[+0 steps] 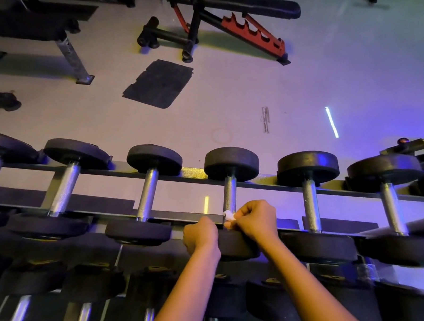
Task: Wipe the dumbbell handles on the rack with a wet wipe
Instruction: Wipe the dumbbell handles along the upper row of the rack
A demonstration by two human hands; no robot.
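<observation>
R hand (256,222) pinches small white crumpled wet wipe (229,215) against near end of knurled steel dumbbell handle (229,191), mid top tier of dark metal rack (123,169). L hand (201,234) curled at front rail just beside; whether it grips anything, can't tell

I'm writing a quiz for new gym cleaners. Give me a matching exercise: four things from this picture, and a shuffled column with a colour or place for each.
Things:
1. wet wipe
2. bench frame
3. mat
4. dumbbell handle

Descriptions:
A. red
B. silver, knurled
C. white, pinched in the right hand
D. dark, lying flat beyond the rack

Pairs: 1-C, 2-A, 3-D, 4-B
</observation>
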